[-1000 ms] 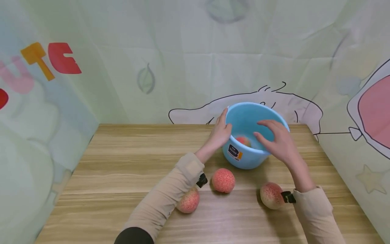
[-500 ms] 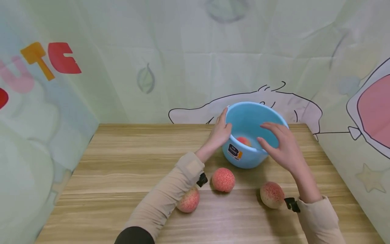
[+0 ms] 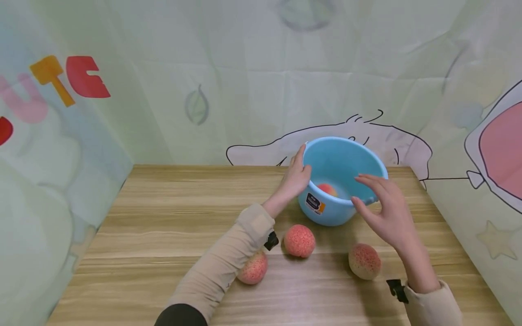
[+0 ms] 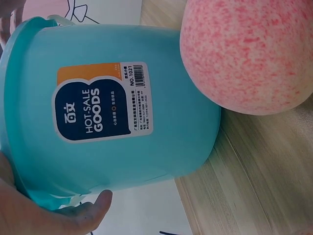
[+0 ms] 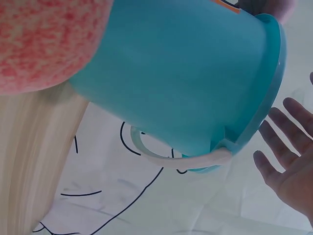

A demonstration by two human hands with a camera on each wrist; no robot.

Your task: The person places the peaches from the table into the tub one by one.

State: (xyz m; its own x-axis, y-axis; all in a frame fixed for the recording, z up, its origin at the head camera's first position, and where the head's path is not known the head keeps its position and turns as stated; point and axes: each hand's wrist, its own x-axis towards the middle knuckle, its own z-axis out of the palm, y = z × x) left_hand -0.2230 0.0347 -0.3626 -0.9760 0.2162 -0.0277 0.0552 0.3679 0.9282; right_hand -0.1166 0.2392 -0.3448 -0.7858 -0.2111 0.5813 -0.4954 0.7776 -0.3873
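Observation:
A light-blue bucket [image 3: 328, 213] with a dark label stands toward the back right of the table. My left hand [image 3: 295, 177] holds its left rim; the thumb [image 4: 93, 213] shows beside the wall in the left wrist view. One pink-and-yellow peach [image 3: 327, 189] lies inside, partly hidden by the front rim. At the right rim my right hand [image 3: 389, 215] hovers with fingers spread and loosely bent, nothing in it. In the right wrist view, the white bucket handle [image 5: 186, 161] hangs close to that hand's fingers.
A pink peach [image 3: 299, 241] lies in front of the bucket. Another peach [image 3: 364, 261] rests to the right, near the right forearm. A third peach [image 3: 253, 268] is partly covered by the left sleeve. A printed cloth [image 3: 244, 99] hangs behind the wooden table [image 3: 183, 190].
My right hand has drawn back to the right and toward me, from over the bucket's opening to its right rim. The left hand and the peaches have stayed put.

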